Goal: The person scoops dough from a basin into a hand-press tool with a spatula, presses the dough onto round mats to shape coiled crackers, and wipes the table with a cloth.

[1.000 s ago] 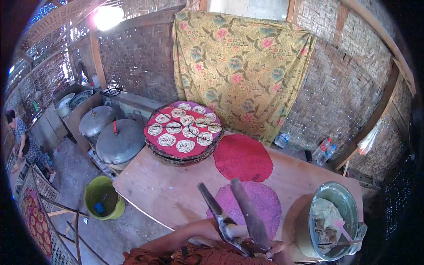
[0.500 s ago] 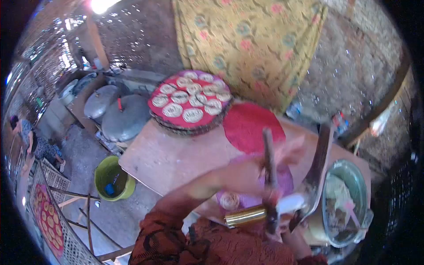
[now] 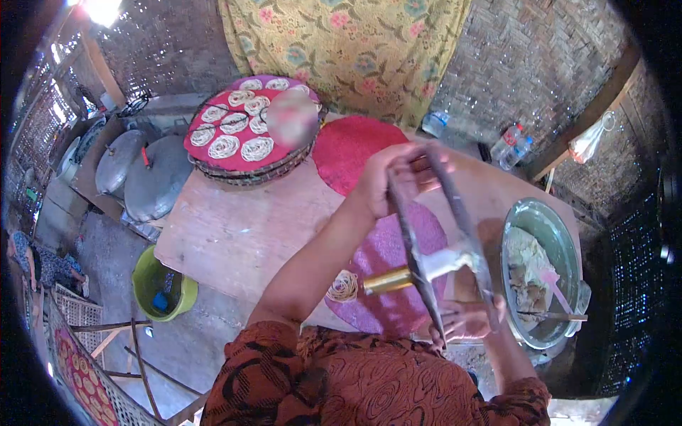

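Observation:
A hand-operated press hangs over the purple round mat [image 3: 387,245]. Its two dark wooden bars [image 3: 465,213] stand a little apart, with a brass cylinder [image 3: 387,282] at the left and a whitish piece [image 3: 447,263] between them. My left hand [image 3: 398,177] is closed round the far ends of the bars. My right hand [image 3: 469,318] grips their near ends, its fingers partly hidden behind them. A pale coil of dough strands [image 3: 343,286] lies on the mat's left edge, just left of the cylinder.
Stacked trays [image 3: 249,174] with several dough coils stand at the back left, beside a red mat [image 3: 355,153]. A green tub [image 3: 574,248] with dough and a pink-ended tool is at the right. A yellow-green bucket [image 3: 160,305] stands on the floor; a person [image 3: 42,255] is far left.
The view has shifted right. My left hand has moved from over the mat to the far ends of the bars, and the bars now stand closer together.

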Demonstrator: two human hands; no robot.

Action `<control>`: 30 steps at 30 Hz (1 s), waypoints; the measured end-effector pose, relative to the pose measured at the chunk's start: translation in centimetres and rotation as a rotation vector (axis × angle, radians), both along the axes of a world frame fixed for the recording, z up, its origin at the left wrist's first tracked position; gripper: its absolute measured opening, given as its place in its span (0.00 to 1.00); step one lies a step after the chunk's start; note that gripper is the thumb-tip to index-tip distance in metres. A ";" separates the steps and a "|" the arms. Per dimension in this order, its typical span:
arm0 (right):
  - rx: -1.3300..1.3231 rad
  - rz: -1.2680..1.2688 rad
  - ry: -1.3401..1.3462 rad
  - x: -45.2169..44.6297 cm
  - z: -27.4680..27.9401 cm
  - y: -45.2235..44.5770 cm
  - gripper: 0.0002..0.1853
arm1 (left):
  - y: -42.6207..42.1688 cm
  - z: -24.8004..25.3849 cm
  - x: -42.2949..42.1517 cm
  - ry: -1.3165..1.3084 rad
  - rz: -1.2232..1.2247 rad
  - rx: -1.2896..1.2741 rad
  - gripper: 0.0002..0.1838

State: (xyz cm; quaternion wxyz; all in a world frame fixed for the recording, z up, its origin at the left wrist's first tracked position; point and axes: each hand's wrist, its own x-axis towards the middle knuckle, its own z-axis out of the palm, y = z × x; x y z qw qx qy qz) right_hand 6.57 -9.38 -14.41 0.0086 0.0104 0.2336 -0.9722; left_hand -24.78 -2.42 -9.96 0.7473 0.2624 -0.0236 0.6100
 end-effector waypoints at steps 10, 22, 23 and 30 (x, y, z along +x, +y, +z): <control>0.087 -0.051 -0.657 1.6 -0.2 -0.6 0.40 | -3.8 -16.4 1.5 -0.453 0.191 -0.389 0.28; 0.676 -0.015 -0.790 1.2 4.9 -2.0 0.31 | -7.1 -10.0 0.4 -0.354 0.320 -0.240 0.24; 0.729 -0.050 -0.835 2.0 4.8 -2.0 0.30 | -6.7 -10.2 0.7 -0.353 0.321 -0.240 0.24; 0.896 -0.032 -0.799 -0.4 6.0 -2.0 0.31 | -5.6 -8.4 -0.5 -0.344 0.296 -0.216 0.23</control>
